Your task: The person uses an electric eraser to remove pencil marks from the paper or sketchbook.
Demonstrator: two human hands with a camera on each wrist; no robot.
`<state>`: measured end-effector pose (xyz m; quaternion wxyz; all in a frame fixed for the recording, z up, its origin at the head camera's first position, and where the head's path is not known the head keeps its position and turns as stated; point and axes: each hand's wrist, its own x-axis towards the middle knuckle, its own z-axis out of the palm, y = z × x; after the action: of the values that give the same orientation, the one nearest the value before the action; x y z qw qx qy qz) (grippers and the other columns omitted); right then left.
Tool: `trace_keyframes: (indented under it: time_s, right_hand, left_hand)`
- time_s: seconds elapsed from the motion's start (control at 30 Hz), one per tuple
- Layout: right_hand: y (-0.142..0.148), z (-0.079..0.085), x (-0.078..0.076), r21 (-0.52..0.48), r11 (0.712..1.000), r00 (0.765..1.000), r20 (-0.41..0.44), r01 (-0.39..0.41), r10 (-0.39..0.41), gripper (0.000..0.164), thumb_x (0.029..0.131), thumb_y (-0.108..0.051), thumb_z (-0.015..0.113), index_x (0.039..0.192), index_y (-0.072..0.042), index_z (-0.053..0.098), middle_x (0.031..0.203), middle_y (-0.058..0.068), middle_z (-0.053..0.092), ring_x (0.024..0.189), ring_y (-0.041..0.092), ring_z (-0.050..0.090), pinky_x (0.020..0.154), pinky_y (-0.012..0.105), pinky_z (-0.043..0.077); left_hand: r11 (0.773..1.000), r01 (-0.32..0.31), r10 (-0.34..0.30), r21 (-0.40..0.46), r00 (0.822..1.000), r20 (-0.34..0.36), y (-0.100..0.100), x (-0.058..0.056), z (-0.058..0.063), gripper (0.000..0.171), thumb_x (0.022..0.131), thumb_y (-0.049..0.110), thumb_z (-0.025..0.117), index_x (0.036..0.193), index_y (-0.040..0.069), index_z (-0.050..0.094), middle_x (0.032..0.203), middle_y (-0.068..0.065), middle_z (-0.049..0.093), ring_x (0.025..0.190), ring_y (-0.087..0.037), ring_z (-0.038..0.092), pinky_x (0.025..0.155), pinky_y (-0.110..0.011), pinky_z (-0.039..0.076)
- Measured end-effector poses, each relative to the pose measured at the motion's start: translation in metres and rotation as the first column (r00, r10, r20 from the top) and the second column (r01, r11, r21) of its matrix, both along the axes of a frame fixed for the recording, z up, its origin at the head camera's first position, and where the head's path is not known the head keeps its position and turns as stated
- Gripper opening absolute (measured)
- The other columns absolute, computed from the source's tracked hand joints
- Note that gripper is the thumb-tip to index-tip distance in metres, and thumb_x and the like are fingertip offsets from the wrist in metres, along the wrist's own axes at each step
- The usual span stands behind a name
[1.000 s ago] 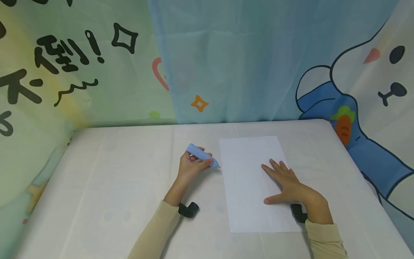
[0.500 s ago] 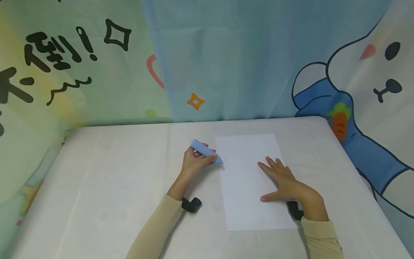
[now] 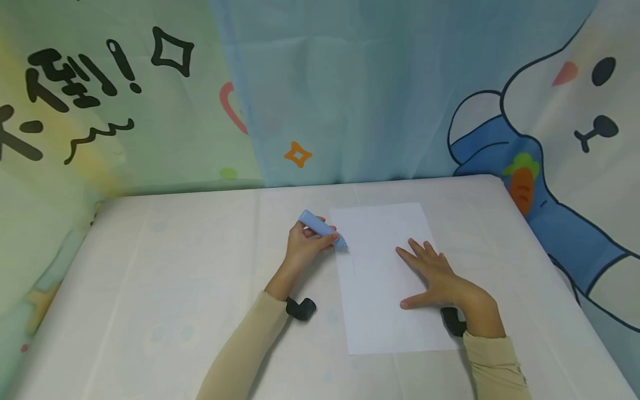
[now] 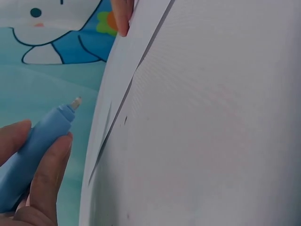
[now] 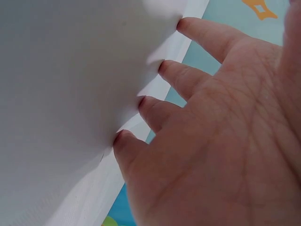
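The left hand grips a light blue marker, fingers and thumb curled round its barrel. The marker lies tilted, its blunt end up and to the left, its pale tip pointing down and right at the left edge of a white sheet of paper. In the left wrist view the marker is pinched between thumb and fingers, and its tip sits just beside the paper's edge; whether it touches cannot be told.

The paper lies flat on the bench, which is covered with a pale cloth, a little right of the bench's middle, with its long sides running away from the person. The right hand rests palm down on the right half of the sheet, fingers straight and spread, thumb stretched out toward the left. The right wrist view shows the fingertips pressing onto the white surface.

Both arms wear beige sleeves, and a black strap piece shows at the left wrist, another at the right wrist.

Behind the bench hangs a printed curtain, blue in the middle, greenish with black characters on the left, and with a cartoon rabbit and a carrot on the right.
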<state>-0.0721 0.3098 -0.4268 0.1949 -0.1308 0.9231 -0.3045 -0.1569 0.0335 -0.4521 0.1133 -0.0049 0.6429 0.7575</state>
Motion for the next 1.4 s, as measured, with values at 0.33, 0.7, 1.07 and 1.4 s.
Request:
trace_keyframes:
  time_s: [0.33, 0.7, 1.07, 1.4]
  right_hand:
    - [0.0, 0.003, -0.001, -0.005, 1.0, 1.0, -0.009, -0.013, 0.013, 0.111, 0.065, -0.035, 0.089, 0.149, 0.002, 0.027, 0.157, 0.034, 0.004, 0.142, 0.055, -0.01, 0.111, 0.071, -0.011]
    - [-0.001, 0.003, -0.001, 0.0, 1.0, 1.0, -0.005, -0.01, 0.01, 0.111, 0.064, -0.035, 0.089, 0.149, 0.002, 0.027, 0.157, 0.034, 0.004, 0.142, 0.055, -0.01, 0.111, 0.071, -0.01]
    - [-0.001, 0.003, 0.0, -0.004, 1.0, 1.0, 0.0, -0.01, 0.01, 0.111, 0.064, -0.035, 0.089, 0.149, 0.002, 0.027, 0.157, 0.033, 0.004, 0.142, 0.054, -0.01, 0.111, 0.071, -0.011]
    - [0.0, 0.001, 0.0, 0.012, 1.0, 1.0, -0.005, -0.002, 0.002, 0.112, 0.064, -0.036, 0.09, 0.149, 0.001, 0.027, 0.157, 0.033, 0.004, 0.142, 0.054, -0.009, 0.112, 0.071, -0.009]
  left_hand:
    - [0.999, -0.006, 0.007, -0.041, 1.0, 0.024, 0.008, -0.007, 0.001, 0.043, 0.08, -0.007, 0.075, 0.116, -0.006, 0.053, 0.107, -0.028, 0.069, 0.097, -0.033, 0.071, 0.072, -0.032, 0.062]
    - [0.998, 0.0, 0.003, -0.066, 0.999, 0.038, 0.011, -0.009, -0.001, 0.042, 0.08, -0.007, 0.075, 0.116, -0.007, 0.053, 0.107, -0.028, 0.069, 0.098, -0.035, 0.07, 0.073, -0.032, 0.062]
    - [0.998, 0.013, -0.009, -0.063, 0.998, 0.059, 0.013, -0.009, -0.002, 0.042, 0.08, -0.008, 0.074, 0.116, -0.006, 0.053, 0.108, -0.028, 0.068, 0.1, -0.036, 0.069, 0.075, -0.034, 0.062]
    - [0.997, 0.02, -0.016, -0.077, 0.999, 0.051, 0.015, -0.01, -0.002, 0.042, 0.08, -0.008, 0.075, 0.116, -0.007, 0.053, 0.108, -0.028, 0.068, 0.098, -0.036, 0.07, 0.074, -0.034, 0.062]
